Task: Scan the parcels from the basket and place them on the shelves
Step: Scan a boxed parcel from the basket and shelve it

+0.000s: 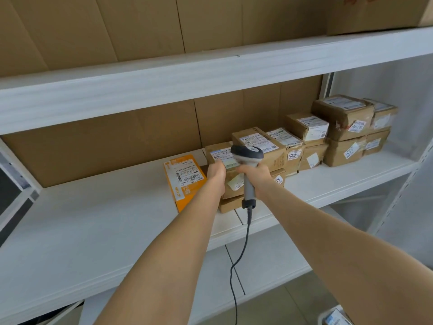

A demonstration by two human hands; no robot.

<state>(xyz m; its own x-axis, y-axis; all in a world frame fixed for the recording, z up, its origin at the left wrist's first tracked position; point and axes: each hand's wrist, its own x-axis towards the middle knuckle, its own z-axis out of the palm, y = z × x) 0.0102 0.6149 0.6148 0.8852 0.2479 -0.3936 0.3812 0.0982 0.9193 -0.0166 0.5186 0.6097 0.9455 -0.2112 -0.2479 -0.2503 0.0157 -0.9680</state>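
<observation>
The left hand (216,171) is closed on the near left edge of a brown parcel (221,156), which is held on top of a short stack (229,205) on the middle shelf (93,219). The right hand (254,174) is clamped round the grip of the scanner (247,153), whose head is held just over the parcel's label. Its cable (236,266) hangs toward six o'clock.

An orange parcel (185,181) is seen lying just beside the stack at nine o'clock. From the stack toward two o'clock a row of boxes (339,127) is already shelved, several of them doubled up, so a good share of the work is judged done.

The parcel in hand is judged to be at its scan or just set in place; whether the scan has registered cannot be told. The basket is not shown. A labelled item (335,316), cut off at the five o'clock corner, may be more stock, so the number left cannot be given.
</observation>
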